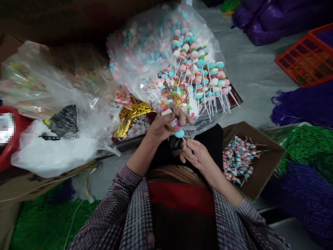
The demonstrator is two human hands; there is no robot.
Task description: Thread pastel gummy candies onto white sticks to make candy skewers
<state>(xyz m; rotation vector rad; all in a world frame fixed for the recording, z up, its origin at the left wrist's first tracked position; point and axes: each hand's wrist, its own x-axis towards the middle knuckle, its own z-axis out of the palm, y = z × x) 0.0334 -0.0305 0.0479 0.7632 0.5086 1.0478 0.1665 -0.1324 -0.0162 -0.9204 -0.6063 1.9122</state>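
In front of my lap I hold a marshmallow skewer point(179, 133) with both hands. My left hand point(163, 126) is closed round its upper part, where white, pink and coloured pieces show between the fingers; a light blue piece sits below them. My right hand point(194, 151) pinches the white stick under the blue piece. Just beyond my hands, many finished-looking marshmallow skewers point(200, 76) lie piled on clear plastic, sticks pointing toward me. Small ring-shaped gummies point(179, 95) and loose marshmallows point(163, 78) lie to their left.
Gold twist ties point(132, 116) lie left of my hands. A large clear bag of marshmallows point(137, 45) stands behind. At right, a cardboard box point(267, 156) holds wrapped skewers point(239, 159). Farther right are an orange crate point(309, 55) and green and purple strands point(307, 149). A white bag point(57, 149) lies left.
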